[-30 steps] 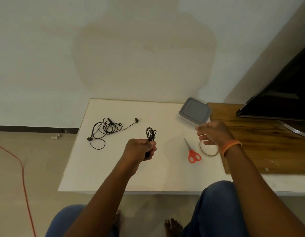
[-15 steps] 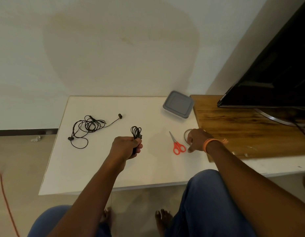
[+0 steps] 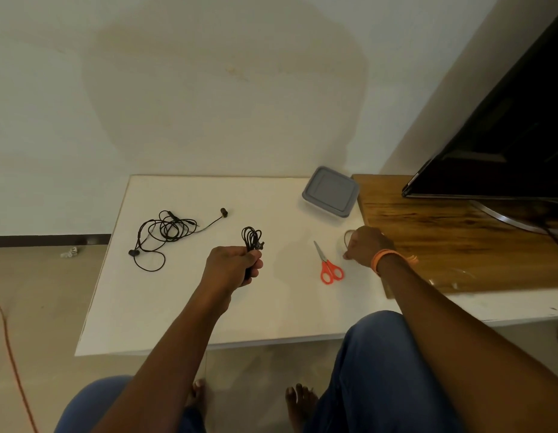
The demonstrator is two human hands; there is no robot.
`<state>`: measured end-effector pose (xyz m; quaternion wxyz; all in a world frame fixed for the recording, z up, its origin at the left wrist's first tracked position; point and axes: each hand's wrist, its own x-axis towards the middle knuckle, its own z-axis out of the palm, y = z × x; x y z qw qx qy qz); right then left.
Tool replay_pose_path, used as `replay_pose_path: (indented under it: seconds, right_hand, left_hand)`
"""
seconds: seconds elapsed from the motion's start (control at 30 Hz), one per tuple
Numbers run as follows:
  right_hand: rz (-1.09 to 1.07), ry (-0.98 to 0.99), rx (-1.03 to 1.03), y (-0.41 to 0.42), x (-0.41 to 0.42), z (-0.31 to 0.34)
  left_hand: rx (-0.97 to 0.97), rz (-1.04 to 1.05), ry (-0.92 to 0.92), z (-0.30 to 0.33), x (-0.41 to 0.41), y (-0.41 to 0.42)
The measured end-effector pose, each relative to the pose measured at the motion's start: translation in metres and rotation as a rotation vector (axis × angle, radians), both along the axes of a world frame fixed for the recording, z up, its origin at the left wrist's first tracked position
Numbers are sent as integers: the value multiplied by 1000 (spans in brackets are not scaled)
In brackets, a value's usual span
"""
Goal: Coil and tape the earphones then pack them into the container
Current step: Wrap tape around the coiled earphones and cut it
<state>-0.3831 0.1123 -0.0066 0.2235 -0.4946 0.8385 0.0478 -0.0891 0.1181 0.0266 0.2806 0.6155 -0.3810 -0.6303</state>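
White table [image 3: 177,307] fills mid-frame, tan floor below with knees and bare feet at bottom edge. Left hand [image 3: 230,265] at centre, fingers curled tight round coiled earphones [image 3: 252,242]; loops stick up above the fist. Right hand [image 3: 363,246] right of centre, fingers curled down onto tape roll [image 3: 349,236], which is mostly hidden; grip unclear. Orange scissors [image 3: 329,267] lie flat between the hands, near the right one. Loose tangled earphones [image 3: 165,232] centre-left, well apart from the hands. Grey container [image 3: 330,191], lid on, contents hidden, at table's far edge beside wooden board [image 3: 459,245]. Bare table surface at near left.
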Motion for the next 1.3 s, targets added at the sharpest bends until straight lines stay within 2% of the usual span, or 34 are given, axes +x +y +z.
replay_pose_path:
  seconds: [0.07,0.13,0.23,0.37,0.5,0.57,0.6,0.67,0.7,0.8,0.87,0.97,1.17,1.3]
  right_hand:
    - [-232,-249,-176,-1,1,17]
    - [-526,-662,-320,4,9,37]
    - [-773,-1180,-301,8,32,65]
    - [-870,-1420,-241,5,73,96]
    - [-827,-1520,-112,13,117,112]
    - [-766,-1554,-42,19,137,117]
    - [-699,-1558,-34,22,144,118]
    - [-513,-1526,-75,28,156,118]
    - [-419,-1508,-111,30,159,118]
    - [-269,-1448,-195,30,162,116]
    - [-258,-1422,-208,29,160,112]
    - [-258,-1418,-177,29,162,106]
    - [-296,-1361,-159,27,160,97]
    - [-253,-1242,-157,22,144,98]
  left_hand:
    - [-15,4,23,1,1,-2]
    - [-32,1,74,3,1,-4]
    - [-77,3,155,9,2,-4]
    - [-220,-34,151,26,3,7]
    - [-344,-30,219,52,16,27]
    - [-435,-152,220,62,30,38]
    - [-506,-256,144,64,38,43]
    - [-616,-414,-59,63,50,52]
    - [-635,-426,-113,61,53,54]
    - [-622,-333,-9,59,57,53]
    - [-579,-279,86,59,59,47]
    - [-583,-302,91,58,57,41]
    - [-630,-321,-41,48,42,36]
    - [-711,-343,-185,39,38,35]
